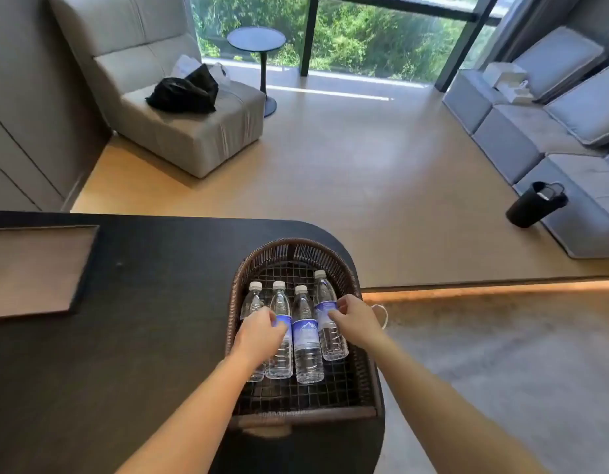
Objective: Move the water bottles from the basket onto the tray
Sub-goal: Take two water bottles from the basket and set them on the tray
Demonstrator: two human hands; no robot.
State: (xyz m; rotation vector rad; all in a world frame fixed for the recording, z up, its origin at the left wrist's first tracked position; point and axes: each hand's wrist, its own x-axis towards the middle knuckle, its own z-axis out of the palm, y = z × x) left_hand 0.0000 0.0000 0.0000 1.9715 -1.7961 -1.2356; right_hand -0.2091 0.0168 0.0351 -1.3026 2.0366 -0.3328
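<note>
We see four bottles lying side by side in the basket (298, 254), caps pointing away from us. The basket sits on the dark table (152, 302), at its rounded right end.

Counting from the basket's left wall: bottle 1 (252, 302) is mostly covered by the left hand (260, 333); bottle 2 (281, 354) lies just beside it, touching; bottle 3 (307, 340) lies in the middle, untouched by either hand; bottle 4 (327, 323) sits a bit farther up the basket than the rest, nearest the right wall.

Left hand is down over bottles 1 and 2, fingers curled on their labels. We cannot tell which of the two it grips, or whether the grip is closed yet.

Right hand (356, 325) comes in from the basket's right side, with thumb and fingers (340, 304) pinched onto the label of bottle 4. Narrow grip, in contact with the bottle. The bottle looks tilted a little against bottle 3; we cannot tell whether it is lifted off the mesh.

The tray (39, 268) is on the same table, well left of the basket, with nothing on the part in view; its left part is cut off by the frame edge.

All four bottles are inside the basket, none on the tray.
</note>
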